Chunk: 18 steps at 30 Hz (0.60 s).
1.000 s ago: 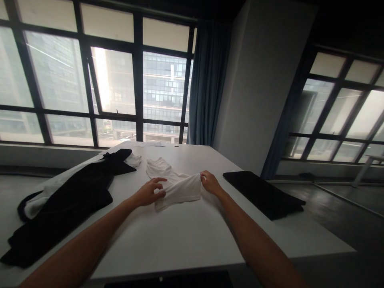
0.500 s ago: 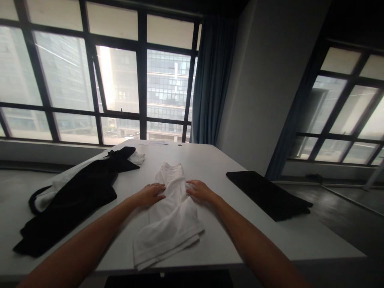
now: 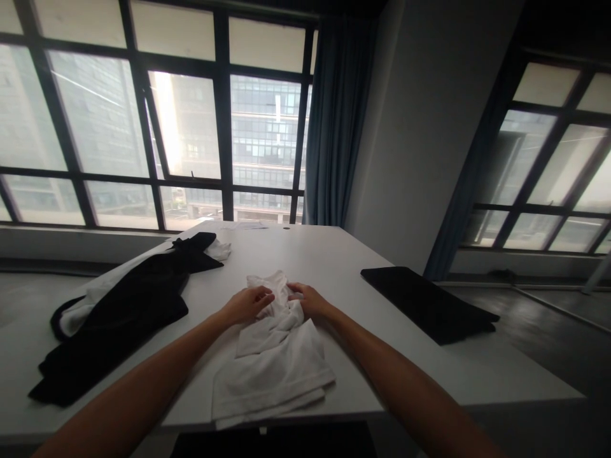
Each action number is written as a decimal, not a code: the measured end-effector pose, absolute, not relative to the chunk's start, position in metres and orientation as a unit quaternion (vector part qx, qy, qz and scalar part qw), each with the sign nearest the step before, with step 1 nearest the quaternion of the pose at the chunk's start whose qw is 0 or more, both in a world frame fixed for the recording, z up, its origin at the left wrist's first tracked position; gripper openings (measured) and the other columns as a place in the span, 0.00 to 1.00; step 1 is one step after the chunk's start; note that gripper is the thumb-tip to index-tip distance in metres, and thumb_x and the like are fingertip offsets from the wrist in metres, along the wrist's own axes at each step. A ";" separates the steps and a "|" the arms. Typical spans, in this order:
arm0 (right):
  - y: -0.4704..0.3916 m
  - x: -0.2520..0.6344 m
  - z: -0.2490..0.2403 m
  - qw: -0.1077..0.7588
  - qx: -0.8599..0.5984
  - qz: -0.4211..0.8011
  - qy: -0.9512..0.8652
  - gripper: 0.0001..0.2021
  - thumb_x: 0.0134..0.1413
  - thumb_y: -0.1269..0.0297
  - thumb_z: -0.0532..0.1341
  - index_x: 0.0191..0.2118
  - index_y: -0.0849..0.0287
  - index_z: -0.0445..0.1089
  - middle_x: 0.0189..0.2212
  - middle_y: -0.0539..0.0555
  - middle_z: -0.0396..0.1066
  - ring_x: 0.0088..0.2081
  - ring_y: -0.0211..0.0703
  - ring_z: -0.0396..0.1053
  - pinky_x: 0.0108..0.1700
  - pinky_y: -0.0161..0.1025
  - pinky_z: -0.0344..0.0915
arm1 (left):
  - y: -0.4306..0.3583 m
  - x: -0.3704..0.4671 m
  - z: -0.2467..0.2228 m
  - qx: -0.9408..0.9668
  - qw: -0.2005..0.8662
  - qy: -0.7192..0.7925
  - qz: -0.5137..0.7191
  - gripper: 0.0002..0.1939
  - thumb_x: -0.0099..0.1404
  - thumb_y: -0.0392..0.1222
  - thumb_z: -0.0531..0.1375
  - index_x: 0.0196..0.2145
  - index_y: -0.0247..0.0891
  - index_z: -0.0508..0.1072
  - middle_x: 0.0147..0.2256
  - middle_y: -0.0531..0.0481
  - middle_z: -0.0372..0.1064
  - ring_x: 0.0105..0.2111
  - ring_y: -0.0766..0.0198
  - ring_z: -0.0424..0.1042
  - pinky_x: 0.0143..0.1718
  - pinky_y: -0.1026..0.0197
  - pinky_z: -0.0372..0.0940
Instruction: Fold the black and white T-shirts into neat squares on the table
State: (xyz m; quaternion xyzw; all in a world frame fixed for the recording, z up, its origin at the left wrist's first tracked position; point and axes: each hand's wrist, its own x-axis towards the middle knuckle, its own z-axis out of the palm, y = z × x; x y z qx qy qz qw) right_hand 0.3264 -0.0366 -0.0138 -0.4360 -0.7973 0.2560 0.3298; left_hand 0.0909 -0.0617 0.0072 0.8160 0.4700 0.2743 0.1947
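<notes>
A white garment (image 3: 274, 375) lies lengthwise before me, its wide hemmed end near the table's front edge. Its narrow far end is bunched up, with creases running across the middle. My left hand (image 3: 245, 304) is closed on the left side of that far end, fingers curled over the cloth. On the opposite side my right hand (image 3: 308, 300) grips the fabric with bent fingers, partly hidden by folds. Whether the garment is shorts or a shirt I cannot tell.
The white table (image 3: 324, 248) carries black clothing (image 3: 119, 318) on the left, lying over white cloth (image 3: 90, 296). A folded black garment (image 3: 424, 302) lies near its right edge. Beyond stand windows, a blue curtain (image 3: 331, 127) and a grey pillar (image 3: 410, 127).
Both hands have gone from lying against the garment's sides to gripping it, slightly closer together. The far end has crumpled and drawn toward me, and the middle now has more folds.
</notes>
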 end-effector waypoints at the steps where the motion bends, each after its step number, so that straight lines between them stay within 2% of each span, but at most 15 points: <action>1: -0.040 0.320 -0.011 0.365 -0.390 0.327 -0.779 0.27 0.51 0.57 0.64 0.57 0.56 0.68 0.57 0.58 0.68 0.57 0.50 0.66 0.60 0.48 0.60 | -0.062 0.093 0.007 0.807 0.241 0.456 0.288 0.32 0.65 0.66 0.49 0.46 0.37 0.76 0.39 0.43 0.77 0.39 0.53 0.74 0.41 0.56 0.64; 3: -0.050 0.310 -0.002 0.399 -0.284 0.472 -0.733 0.31 0.47 0.57 0.67 0.59 0.54 0.66 0.61 0.57 0.64 0.60 0.51 0.62 0.61 0.48 0.58 | -0.064 0.096 0.007 0.772 0.349 0.418 0.328 0.35 0.65 0.69 0.46 0.47 0.36 0.73 0.41 0.43 0.77 0.41 0.53 0.74 0.42 0.56 0.64; 4: -0.055 0.307 0.004 0.394 -0.239 0.530 -0.712 0.32 0.46 0.57 0.68 0.59 0.53 0.66 0.60 0.56 0.65 0.60 0.51 0.62 0.61 0.48 0.58 | -0.065 0.097 0.007 0.747 0.398 0.401 0.351 0.34 0.64 0.69 0.49 0.48 0.36 0.72 0.41 0.43 0.77 0.41 0.53 0.74 0.42 0.56 0.64; 7: -0.063 0.311 0.021 0.385 -0.185 0.626 -0.652 0.26 0.45 0.59 0.68 0.53 0.55 0.71 0.53 0.57 0.72 0.54 0.52 0.68 0.57 0.51 0.62 | -0.069 0.101 0.010 0.668 0.497 0.366 0.414 0.31 0.56 0.61 0.64 0.49 0.36 0.68 0.38 0.45 0.77 0.38 0.55 0.75 0.41 0.56 0.65; 9: -0.059 0.320 0.025 0.435 -0.205 0.612 -0.628 0.22 0.43 0.62 0.67 0.48 0.56 0.73 0.48 0.58 0.75 0.50 0.52 0.72 0.55 0.52 0.64 | -0.071 0.104 0.011 0.635 0.534 0.349 0.435 0.29 0.49 0.49 0.71 0.46 0.36 0.69 0.35 0.47 0.77 0.36 0.56 0.75 0.42 0.55 0.66; 12: -0.043 0.334 0.017 0.506 -0.319 0.479 -0.642 0.19 0.40 0.65 0.66 0.43 0.57 0.73 0.45 0.59 0.75 0.47 0.53 0.73 0.53 0.55 0.64 | -0.074 0.110 0.012 0.633 0.546 0.315 0.450 0.20 0.44 0.37 0.71 0.37 0.34 0.74 0.33 0.48 0.77 0.38 0.55 0.74 0.45 0.54 0.65; 15: -0.034 0.336 0.003 0.487 -0.400 0.360 -0.688 0.28 0.32 0.67 0.69 0.47 0.58 0.72 0.50 0.60 0.72 0.51 0.54 0.69 0.56 0.55 0.62 | -0.076 0.113 0.012 0.651 0.572 0.248 0.432 0.12 0.46 0.36 0.68 0.32 0.34 0.77 0.33 0.47 0.77 0.41 0.51 0.74 0.49 0.51 0.64; 17: -0.034 0.331 -0.003 0.447 -0.360 0.376 -0.728 0.31 0.30 0.66 0.70 0.49 0.57 0.72 0.51 0.58 0.72 0.53 0.53 0.67 0.55 0.51 0.63 | -0.074 0.110 0.012 0.653 0.614 0.204 0.394 0.10 0.46 0.36 0.67 0.30 0.33 0.78 0.33 0.45 0.77 0.44 0.48 0.74 0.49 0.49 0.64; 18: -0.035 0.328 -0.004 0.424 -0.328 0.401 -0.743 0.29 0.32 0.64 0.70 0.48 0.57 0.73 0.48 0.57 0.74 0.52 0.52 0.68 0.54 0.49 0.64 | -0.071 0.107 0.012 0.649 0.628 0.195 0.383 0.10 0.45 0.36 0.67 0.29 0.33 0.78 0.33 0.44 0.77 0.44 0.46 0.73 0.49 0.48 0.64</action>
